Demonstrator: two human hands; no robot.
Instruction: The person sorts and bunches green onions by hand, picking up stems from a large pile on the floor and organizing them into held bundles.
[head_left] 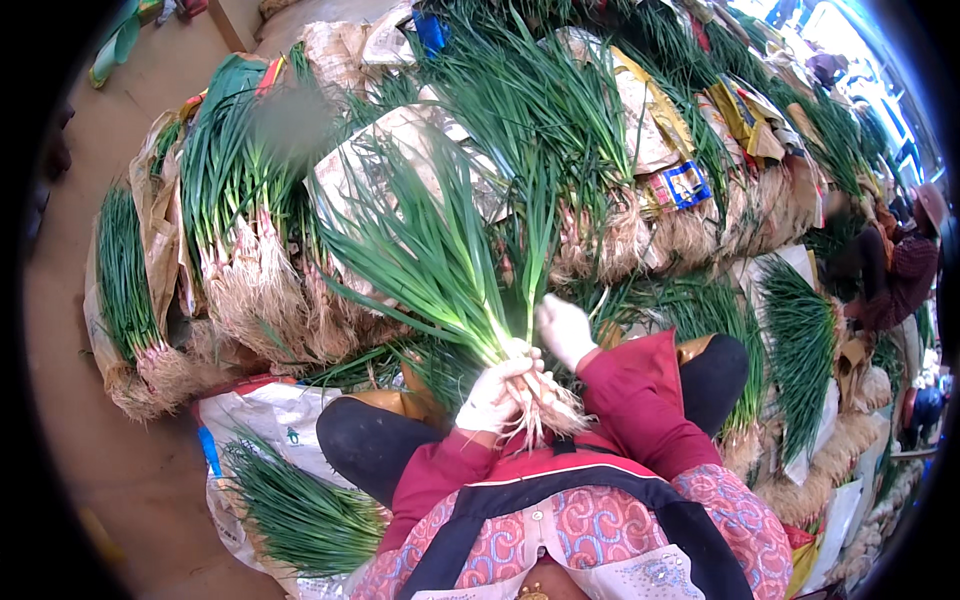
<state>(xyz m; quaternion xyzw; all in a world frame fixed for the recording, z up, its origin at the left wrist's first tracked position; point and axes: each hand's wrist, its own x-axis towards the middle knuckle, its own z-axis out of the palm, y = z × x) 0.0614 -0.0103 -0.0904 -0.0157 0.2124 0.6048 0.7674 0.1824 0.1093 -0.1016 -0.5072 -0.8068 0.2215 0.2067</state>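
A bunch of green garlic (455,290) fans up and away from me, with long green leaves and pale stems. My left hand (490,398), in a white glove, is closed round the stems just above the stringy roots (548,405). One stalk (530,285) stands a little apart on the bunch's right side. Close beside that stalk is my right hand (565,332), also in a white glove, its fingers curled and slightly blurred. Whether anything sits in those fingers is hidden.
Root-on bundles of green garlic (240,230) are stacked ahead, with sacks (375,170) among them. A loose pile (300,505) lies on a white sack (245,415) at my left. More bundles (800,350) lie to the right, near another person (905,265). Brown floor (75,350) shows at far left.
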